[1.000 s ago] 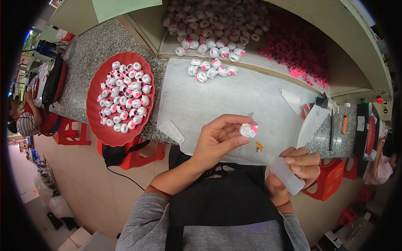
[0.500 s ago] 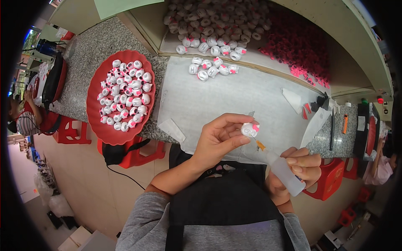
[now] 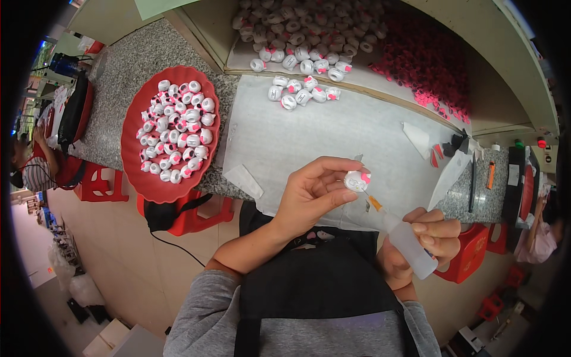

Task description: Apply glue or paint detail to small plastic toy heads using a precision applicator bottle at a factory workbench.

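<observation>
My left hand pinches a small white figurine head with a pink bow between thumb and fingertips, above the papered bench. In my right hand is a translucent squeeze bottle, tilted up to the left. Its thin needle tip, set in an orange fitting, reaches the underside of the head; whether it touches cannot be made out. Several more white heads lie on the white paper beyond my hands.
Left of the paper, a red scalloped tray holds many bowed heads. A shelf ahead carries a heap of white heads and a pile of pink pieces. Paper scraps, a black rod and an orange cutter lie at right.
The figurine head has turned slightly in my left fingers. My right hand and the bottle have shifted a little to the right, with the needle still close to the head.
</observation>
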A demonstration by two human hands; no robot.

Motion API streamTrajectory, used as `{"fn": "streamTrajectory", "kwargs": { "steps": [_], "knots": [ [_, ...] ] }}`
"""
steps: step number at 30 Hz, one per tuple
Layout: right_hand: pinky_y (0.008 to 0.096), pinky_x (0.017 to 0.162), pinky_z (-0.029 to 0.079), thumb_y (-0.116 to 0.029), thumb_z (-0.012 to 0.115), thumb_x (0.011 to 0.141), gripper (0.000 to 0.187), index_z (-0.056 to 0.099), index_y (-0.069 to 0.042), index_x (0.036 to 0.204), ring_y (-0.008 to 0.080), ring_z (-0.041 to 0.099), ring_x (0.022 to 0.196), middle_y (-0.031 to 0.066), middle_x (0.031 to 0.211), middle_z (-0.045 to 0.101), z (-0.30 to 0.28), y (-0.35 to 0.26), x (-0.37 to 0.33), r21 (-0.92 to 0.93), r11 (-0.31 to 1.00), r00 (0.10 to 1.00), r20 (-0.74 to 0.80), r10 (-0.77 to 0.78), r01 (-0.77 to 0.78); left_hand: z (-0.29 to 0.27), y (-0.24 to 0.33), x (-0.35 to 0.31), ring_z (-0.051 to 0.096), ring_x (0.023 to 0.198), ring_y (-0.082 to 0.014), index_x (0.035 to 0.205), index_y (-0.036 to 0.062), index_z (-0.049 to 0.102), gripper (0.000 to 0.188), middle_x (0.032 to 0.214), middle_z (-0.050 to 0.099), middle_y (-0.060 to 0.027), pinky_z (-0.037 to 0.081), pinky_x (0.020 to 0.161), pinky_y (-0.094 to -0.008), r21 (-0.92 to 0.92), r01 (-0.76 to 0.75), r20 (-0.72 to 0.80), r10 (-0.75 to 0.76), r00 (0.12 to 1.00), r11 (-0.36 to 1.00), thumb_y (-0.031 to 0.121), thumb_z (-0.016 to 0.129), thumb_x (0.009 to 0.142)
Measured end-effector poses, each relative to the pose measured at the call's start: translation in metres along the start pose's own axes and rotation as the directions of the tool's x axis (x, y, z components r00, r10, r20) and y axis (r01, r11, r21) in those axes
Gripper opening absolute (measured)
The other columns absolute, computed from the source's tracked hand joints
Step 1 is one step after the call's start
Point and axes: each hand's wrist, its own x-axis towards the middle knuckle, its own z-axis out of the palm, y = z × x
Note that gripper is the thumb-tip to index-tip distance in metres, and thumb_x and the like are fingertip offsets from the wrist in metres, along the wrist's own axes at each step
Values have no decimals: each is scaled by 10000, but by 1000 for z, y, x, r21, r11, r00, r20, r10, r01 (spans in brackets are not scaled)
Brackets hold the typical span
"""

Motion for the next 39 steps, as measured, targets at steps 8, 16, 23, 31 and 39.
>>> {"fn": "streamTrajectory", "kwargs": {
  "steps": [8, 16, 23, 31, 39],
  "knots": [
    [188, 448, 315, -287, 618, 675, 359, 363, -66, 796, 94, 354, 555, 49, 749, 366, -6, 5, 0, -38, 999, 1000, 16, -12, 13, -2, 1, 2, 491, 911, -170, 973, -24, 434, 306, 973, 502, -143, 394, 791, -278, 7, 19, 10, -19, 1000, 1000, -58, 530, 685],
    [309, 740, 357, -27, 537, 682, 232, 364, -33, 837, 218, 476, 793, 125, 927, 447, -18, 42, -6, 380, 766, 793, -123, 597, -518, -37, -6, 36, 511, 889, -189, 847, 20, 522, 229, 880, 558, -80, 352, 824, -314, 987, -136, 106, 289, 952, 86, -26, 580, 630],
    [272, 820, 322, -6, 507, 725, 178, 392, -30, 858, 180, 466, 914, 110, 950, 482, -64, 65, -27, 347, 800, 584, -552, 596, -489, -3, -4, 30, 467, 926, -255, 917, 20, 525, 292, 957, 510, -130, 361, 794, -304, 942, -249, 164, 338, 927, 226, 31, 594, 634],
    [284, 853, 301, 32, 481, 713, 158, 431, -14, 855, 184, 431, 978, 115, 963, 500, -76, 50, -51, 204, 812, 684, -451, 573, -546, 73, -80, 44, 463, 920, -150, 1133, 28, 353, 381, 1075, 433, -75, 373, 799, -285, 334, 292, 322, -400, 858, 896, 104, 480, 781],
    [296, 840, 309, -28, 486, 724, 198, 492, -4, 921, 184, 430, 966, 97, 1030, 456, -156, 52, -48, -417, 720, 832, -289, 474, -555, 66, -79, 51, 521, 771, -140, 1102, 32, 376, 326, 925, 520, -89, 416, 666, -228, 398, 241, 219, -346, 912, 885, 151, 441, 806]
  ]
}}
